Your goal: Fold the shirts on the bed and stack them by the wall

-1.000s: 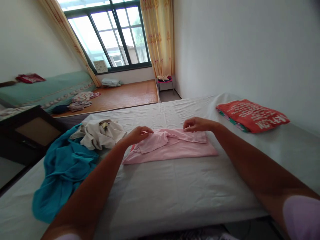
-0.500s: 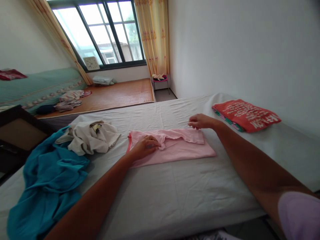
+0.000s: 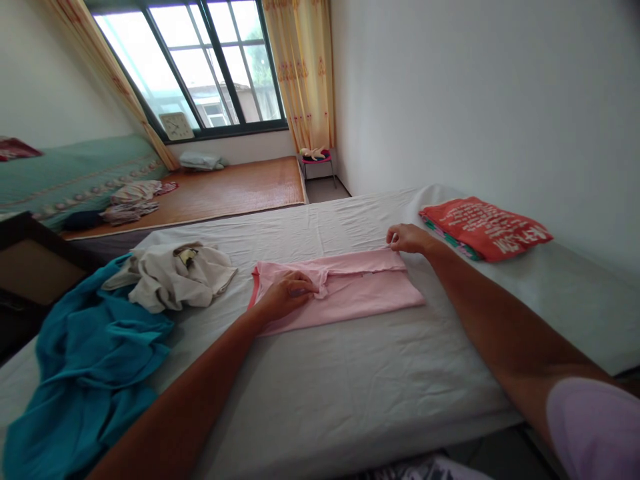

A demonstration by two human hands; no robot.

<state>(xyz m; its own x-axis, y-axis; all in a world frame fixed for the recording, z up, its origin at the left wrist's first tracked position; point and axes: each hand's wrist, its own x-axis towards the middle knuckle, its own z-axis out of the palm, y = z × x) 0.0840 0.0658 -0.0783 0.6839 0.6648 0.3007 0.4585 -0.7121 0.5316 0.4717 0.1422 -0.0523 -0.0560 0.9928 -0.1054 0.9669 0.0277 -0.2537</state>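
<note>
Under both of your hands, on the bed's white sheet (image 3: 350,373), lies the pink shirt (image 3: 350,293), folded into a long flat band that runs from one hand to the other. Your left hand (image 3: 287,293) rests palm down on the shirt's left part, fingers loosely curled and pressing a small bunch of fabric against the layer below; it grips nothing lifted off the bed. Your right hand (image 3: 407,238) sits at the shirt's far right corner, thumb and fingers pinched narrow on the edge of the upper folded layer, which lies along the far side of the band.

Just beyond your right hand, near the wall, a folded red cloth with white lettering (image 3: 487,228) lies on top of other folded pieces, apart from the shirt. To the left of your left hand, a crumpled cream garment (image 3: 175,277) sits on the sheet, close to the shirt's red-trimmed end but not touching it. Further left and nearer to you, a teal cloth (image 3: 85,373) spreads in loose folds, its upper part tucked under the cream garment.
</note>
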